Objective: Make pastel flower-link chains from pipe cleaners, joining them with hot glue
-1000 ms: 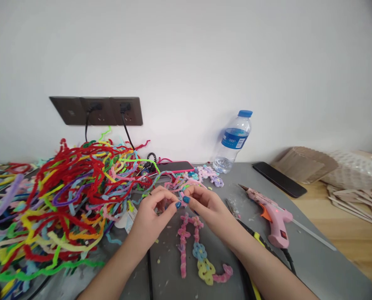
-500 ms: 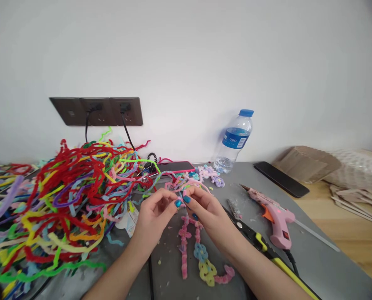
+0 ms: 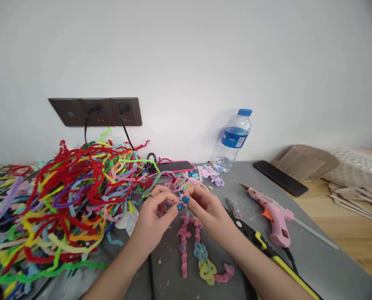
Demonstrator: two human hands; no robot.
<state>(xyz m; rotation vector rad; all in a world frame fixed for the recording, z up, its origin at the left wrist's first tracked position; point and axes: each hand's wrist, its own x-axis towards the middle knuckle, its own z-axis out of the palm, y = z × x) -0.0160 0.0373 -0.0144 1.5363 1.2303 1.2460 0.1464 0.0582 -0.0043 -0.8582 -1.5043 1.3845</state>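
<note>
My left hand [image 3: 157,216] and my right hand [image 3: 208,208] meet over the middle of the grey table. Each is closed, thumb against fingers, pinching a small pinkish pipe cleaner [image 3: 181,196] that the fingertips mostly hide. Below them on the table lies a chain of twisted pipe cleaners [image 3: 184,258], mainly pink. Part of it is a blue flower [image 3: 200,251] and a yellow flower [image 3: 207,271], ending in a pink curl. Left of my hands rises a big tangled pile of coloured pipe cleaners [image 3: 88,183].
A pink glue gun [image 3: 280,227] and a black-and-yellow hand tool [image 3: 260,241] lie to the right. A water bottle [image 3: 234,139] leans by the wall. There are a black phone [image 3: 281,178], a red-edged phone [image 3: 179,166] and brown cardboard [image 3: 307,162]. Cords hang from the wall sockets [image 3: 95,111].
My left fingers have shifted and the pink piece between my hands shows less. The bluish strand that hung under my fingertips is out of sight. The table items stay put.
</note>
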